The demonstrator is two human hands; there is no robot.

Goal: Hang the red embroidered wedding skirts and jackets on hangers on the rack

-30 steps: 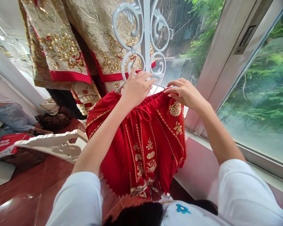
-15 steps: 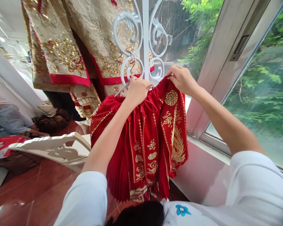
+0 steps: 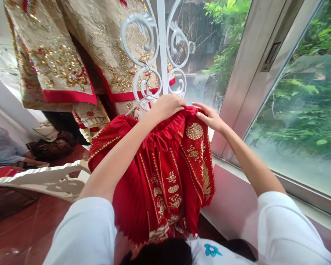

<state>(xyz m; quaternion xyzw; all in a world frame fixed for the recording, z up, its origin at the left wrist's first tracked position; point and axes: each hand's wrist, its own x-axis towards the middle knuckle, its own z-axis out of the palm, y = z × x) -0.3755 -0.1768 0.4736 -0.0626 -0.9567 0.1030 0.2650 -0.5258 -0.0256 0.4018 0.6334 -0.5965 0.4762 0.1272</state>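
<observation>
A red pleated skirt (image 3: 173,154) with gold embroidery and beaded edging hangs in front of me. Its gathered waistband has a drawstring tied in a bow. A thin wire hanger (image 3: 136,106) reaches into the waistband at the left, its hook up by the white scrollwork. My left hand (image 3: 168,106) is closed at the top of the waistband, knuckles up, its fingertips partly hidden behind the hand. At the waistband's right corner is my right hand (image 3: 211,117), holding the edge loosely between thumb and straightened fingers.
Cream garments with gold sequins and red hems (image 3: 68,73) hang behind at left. A white scrollwork metal stand (image 3: 162,48) rises behind the skirt. The window frame (image 3: 245,73) lies right. A carved white chair back (image 3: 52,180) and a seated person (image 3: 5,147) are at left.
My left hand has slid right along the waistband, closer to my right hand. My right hand has lowered, and its pinch has loosened with the fingers straighter. The view has shifted slightly right.
</observation>
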